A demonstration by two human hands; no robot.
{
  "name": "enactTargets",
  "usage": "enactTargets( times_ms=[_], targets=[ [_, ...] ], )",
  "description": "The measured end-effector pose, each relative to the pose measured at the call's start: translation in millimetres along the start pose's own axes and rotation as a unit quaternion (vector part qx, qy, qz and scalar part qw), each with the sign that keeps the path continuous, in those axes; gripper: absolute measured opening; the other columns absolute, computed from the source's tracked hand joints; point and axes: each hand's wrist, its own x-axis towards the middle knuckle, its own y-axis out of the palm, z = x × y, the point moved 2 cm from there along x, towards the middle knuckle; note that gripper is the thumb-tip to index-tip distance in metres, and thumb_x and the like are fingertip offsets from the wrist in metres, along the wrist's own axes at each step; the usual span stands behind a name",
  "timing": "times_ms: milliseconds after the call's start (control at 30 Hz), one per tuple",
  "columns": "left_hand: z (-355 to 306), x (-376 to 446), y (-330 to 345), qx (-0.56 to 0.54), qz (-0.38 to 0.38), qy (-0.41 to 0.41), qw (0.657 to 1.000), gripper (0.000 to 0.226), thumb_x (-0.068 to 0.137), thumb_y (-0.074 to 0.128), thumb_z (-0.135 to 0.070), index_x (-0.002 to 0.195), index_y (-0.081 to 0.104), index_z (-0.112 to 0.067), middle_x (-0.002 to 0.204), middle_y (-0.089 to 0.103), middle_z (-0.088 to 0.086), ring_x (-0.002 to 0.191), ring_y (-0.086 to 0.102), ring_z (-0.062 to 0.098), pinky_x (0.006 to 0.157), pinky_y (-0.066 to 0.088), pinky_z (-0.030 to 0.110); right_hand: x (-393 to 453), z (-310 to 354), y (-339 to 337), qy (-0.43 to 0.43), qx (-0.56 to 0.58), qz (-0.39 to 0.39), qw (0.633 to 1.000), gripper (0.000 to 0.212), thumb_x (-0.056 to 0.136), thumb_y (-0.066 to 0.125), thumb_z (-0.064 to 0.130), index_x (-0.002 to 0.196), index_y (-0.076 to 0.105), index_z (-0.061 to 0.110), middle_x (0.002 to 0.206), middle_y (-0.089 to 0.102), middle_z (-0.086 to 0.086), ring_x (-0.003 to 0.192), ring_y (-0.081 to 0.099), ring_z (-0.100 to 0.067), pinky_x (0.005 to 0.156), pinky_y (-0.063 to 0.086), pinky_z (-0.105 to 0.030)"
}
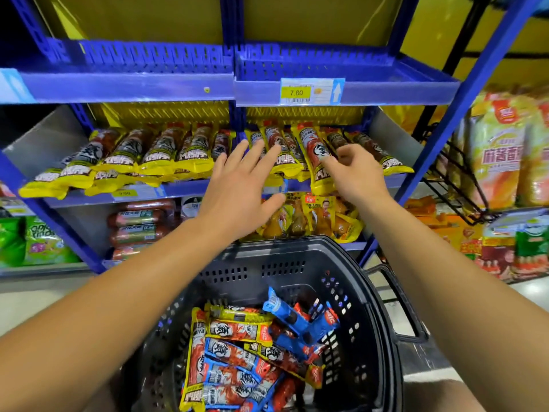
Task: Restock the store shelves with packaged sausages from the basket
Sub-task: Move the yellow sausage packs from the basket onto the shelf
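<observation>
- The packaged sausages already lie in a long yellow-edged row along the middle shelf, so a good part of the restocking looks done
- One red-and-yellow pack sits just under the right hand, its lower end hanging over the shelf lip; the fingers are curled at its edge, seemingly pinching or nudging it, though I cannot tell for sure that they grip it
- The left hand is spread wide and flat, fingertips reaching onto the packs just left of that one, holding nothing
- Below both forearms stands the dark basket, with a heap of sausage packs inside, yellow-trimmed and blue-trimmed mixed, so plenty is left to move
- Above the hands the top shelf shows no goods, only a price tag reading 7.80; that may be where the blue packs belong, but that is my guess
- Beyond the right hand hang bags of snacks on a wire rack
</observation>
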Motion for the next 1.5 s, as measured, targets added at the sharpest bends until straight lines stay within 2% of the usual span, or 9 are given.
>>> enactTargets(
  times_ms=[100, 267, 367, 433, 533, 633, 733, 1133, 1500],
  targets=[
    [0.2, -1.5, 4.5, -0.007, 0.009, 0.003, 1.0, 0.078, 0.093, 0.047, -0.057, 0.156, 0.009, -0.03, 0.164, 0.011, 0.003, 0.151, 0.005, 0.026, 0.12, 0.01, 0.053, 7.7, 6.6, -0.2, -0.023, -0.05, -0.021, 0.998, 0.042, 0.092, 0.059, 0.044, 0.122, 0.064, 0.015, 0.118, 0.066, -0.002, 0.11, 0.059, -0.019, 0.081, 0.038, -0.025],
    [2.1, -2.8, 7.5, -0.015, 0.016, -0.002, 1.0, 0.077, 0.094, 0.046, -0.056, 0.156, 0.01, -0.029, 0.165, 0.01, 0.002, 0.151, 0.004, 0.025, 0.121, 0.007, 0.052, 10.5, 13.3, 3.4, -0.048, -0.127, -0.026, 0.99, 0.038, 0.094, 0.052, 0.047, 0.116, 0.068, 0.02, 0.114, 0.068, -0.001, 0.096, 0.055, -0.016, 0.074, 0.033, -0.027],
    [1.5, -3.0, 7.0, -0.021, 0.012, 0.003, 1.0, 0.076, 0.094, 0.046, -0.056, 0.155, 0.012, -0.03, 0.164, 0.011, 0.002, 0.151, 0.004, 0.025, 0.121, 0.006, 0.052, 2.3, 13.9, -0.3, -0.071, -0.165, -0.049, 0.983, 0.042, 0.094, 0.046, 0.049, 0.119, 0.065, 0.02, 0.117, 0.065, -0.003, 0.103, 0.057, -0.023, 0.075, 0.037, -0.031],
    [2.4, -2.8, 6.1, -0.021, 0.007, 0.005, 1.0, 0.076, 0.093, 0.047, -0.056, 0.155, 0.012, -0.03, 0.164, 0.012, 0.002, 0.151, 0.004, 0.025, 0.121, 0.007, 0.052, -11.4, 12.6, -4.5, -0.125, -0.172, -0.063, 0.975, 0.043, 0.095, 0.047, 0.045, 0.126, 0.061, 0.019, 0.125, 0.059, -0.005, 0.114, 0.053, -0.026, 0.085, 0.042, -0.035],
    [5.9, -3.5, 5.4, -0.015, 0.001, 0.008, 1.0, 0.076, 0.093, 0.048, -0.057, 0.155, 0.013, -0.03, 0.164, 0.013, 0.002, 0.151, 0.005, 0.026, 0.121, 0.008, 0.053, -41.3, 4.9, -8.5, -0.238, -0.205, -0.066, 0.947, 0.046, 0.094, 0.054, 0.034, 0.134, 0.057, 0.011, 0.136, 0.055, -0.009, 0.129, 0.045, -0.029, 0.108, 0.033, -0.038],
    [9.3, -6.1, 5.3, -0.004, 0.001, 0.008, 1.0, 0.077, 0.092, 0.048, -0.058, 0.155, 0.015, -0.029, 0.164, 0.016, 0.003, 0.151, 0.008, 0.027, 0.12, 0.009, 0.053, -63.1, -7.7, -5.7, -0.286, -0.263, -0.059, 0.92, 0.055, 0.091, 0.055, 0.034, 0.14, 0.051, 0.009, 0.145, 0.049, -0.011, 0.139, 0.036, -0.035, 0.116, 0.025, -0.047],
    [10.2, -7.8, 4.6, -0.002, 0.006, 0.008, 1.0, 0.076, 0.092, 0.047, -0.058, 0.155, 0.015, -0.029, 0.164, 0.015, 0.003, 0.151, 0.008, 0.027, 0.12, 0.007, 0.053, -66.3, -13.8, 2.8, -0.258, -0.327, -0.021, 0.909, 0.062, 0.094, 0.049, 0.043, 0.148, 0.041, 0.014, 0.154, 0.039, -0.007, 0.144, 0.026, -0.036, 0.117, 0.021, -0.053],
    [11.8, -18.5, 8.2, -0.016, 0.03, 0.001, 0.999, 0.074, 0.093, 0.043, -0.059, 0.155, 0.014, -0.032, 0.164, 0.011, 0.002, 0.152, 0.001, 0.025, 0.121, 0.003, 0.053, -31.6, -11.4, 21.1, -0.174, -0.375, 0.048, 0.909, 0.075, 0.093, 0.045, 0.055, 0.156, 0.018, 0.025, 0.163, 0.017, -0.001, 0.15, 0.006, -0.032, 0.12, 0.008, -0.051],
    [11.9, -70.9, 35.6, -0.068, 0.044, 0.013, 0.997, 0.074, 0.092, 0.043, -0.059, 0.154, 0.021, -0.027, 0.164, 0.015, 0.002, 0.151, 0.006, 0.025, 0.121, 0.007, 0.05, -98.0, -28.1, 19.3, -0.23, -0.306, 0.063, 0.922, 0.077, 0.086, 0.062, 0.046, 0.152, 0.033, 0.017, 0.157, 0.032, -0.007, 0.147, 0.019, -0.033, 0.119, 0.017, -0.05]
  ],
)
